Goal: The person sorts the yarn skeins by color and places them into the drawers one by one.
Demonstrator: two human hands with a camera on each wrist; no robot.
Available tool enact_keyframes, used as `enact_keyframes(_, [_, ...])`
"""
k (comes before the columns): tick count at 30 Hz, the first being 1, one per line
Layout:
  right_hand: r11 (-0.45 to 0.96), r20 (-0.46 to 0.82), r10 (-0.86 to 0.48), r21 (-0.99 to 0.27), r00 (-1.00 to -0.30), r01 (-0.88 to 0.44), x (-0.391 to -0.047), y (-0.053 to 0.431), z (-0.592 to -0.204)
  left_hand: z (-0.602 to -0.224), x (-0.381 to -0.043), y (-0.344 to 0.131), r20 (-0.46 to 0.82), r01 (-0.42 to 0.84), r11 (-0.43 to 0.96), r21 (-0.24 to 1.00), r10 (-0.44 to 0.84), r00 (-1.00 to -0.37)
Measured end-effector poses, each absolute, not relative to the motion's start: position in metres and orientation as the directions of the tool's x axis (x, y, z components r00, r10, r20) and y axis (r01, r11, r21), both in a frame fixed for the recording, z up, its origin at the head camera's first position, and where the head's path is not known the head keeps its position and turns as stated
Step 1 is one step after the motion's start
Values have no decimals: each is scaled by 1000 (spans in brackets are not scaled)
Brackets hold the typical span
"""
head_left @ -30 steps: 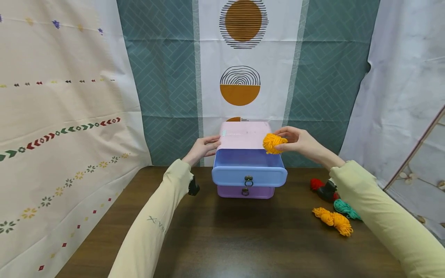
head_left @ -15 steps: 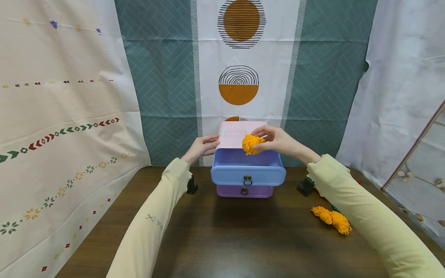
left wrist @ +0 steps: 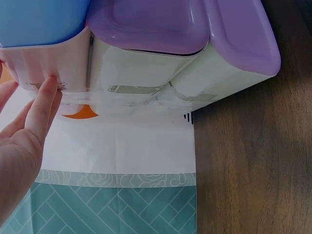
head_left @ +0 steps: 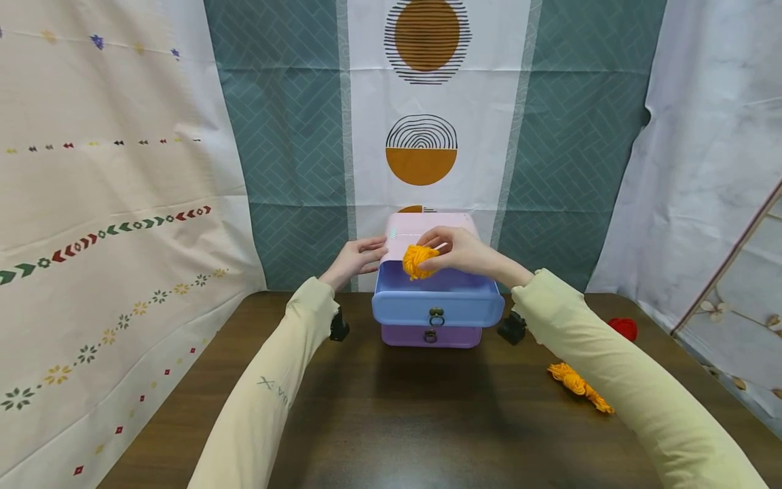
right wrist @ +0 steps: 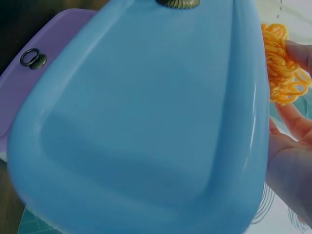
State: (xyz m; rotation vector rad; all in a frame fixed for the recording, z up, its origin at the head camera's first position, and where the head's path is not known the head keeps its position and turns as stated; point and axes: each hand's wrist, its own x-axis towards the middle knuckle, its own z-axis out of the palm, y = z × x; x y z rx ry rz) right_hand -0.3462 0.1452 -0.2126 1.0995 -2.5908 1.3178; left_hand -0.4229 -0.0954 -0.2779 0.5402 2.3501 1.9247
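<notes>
In the head view, my right hand [head_left: 461, 255] pinches a yellow-orange yarn bundle [head_left: 418, 263] over the pulled-out blue drawer [head_left: 397, 309]. The right wrist view shows the yarn [right wrist: 282, 68] between thumb and fingers, right behind the blue drawer front [right wrist: 146, 107], with loose loops sticking out. My left hand [head_left: 357, 261] touches the left side of the pink drawer cabinet [head_left: 427, 223]. Extended fingers of the left hand [left wrist: 29, 131] lie on that side wall [left wrist: 53, 63] in the left wrist view. Below the blue drawer sits a purple drawer [head_left: 397, 337] with a ring pull.
On the right of the dark wooden table [head_left: 366, 428] lie another yellow-orange yarn bundle [head_left: 577, 384] and red yarn [head_left: 623, 329], partly behind the right sleeve [head_left: 611, 367]. A patterned curtain [head_left: 293, 170] hangs right behind the cabinet, and cloths hang on both sides.
My right hand has carried the yarn bundle leftward and slightly down, from the drawer's right side to over its left half. The left hand stays against the cabinet.
</notes>
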Motion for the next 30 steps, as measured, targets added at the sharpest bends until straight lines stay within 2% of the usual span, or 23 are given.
enact_keyframes(6, [478,299,-547,-656,-782,-585,-345,133,-214,-278,-423,-96,177,239,179,955,302,-937])
enact_keyframes(16, [524,255,-564,-624,-786,-579,-344,123,-217,-277,-419,-95,177,240,173,955,314,-933])
enact_keyframes(30, [484,269,-535,-680,-801,-551,-342,124,-216,-279,-418,-96,190,244,154,958,298,-935])
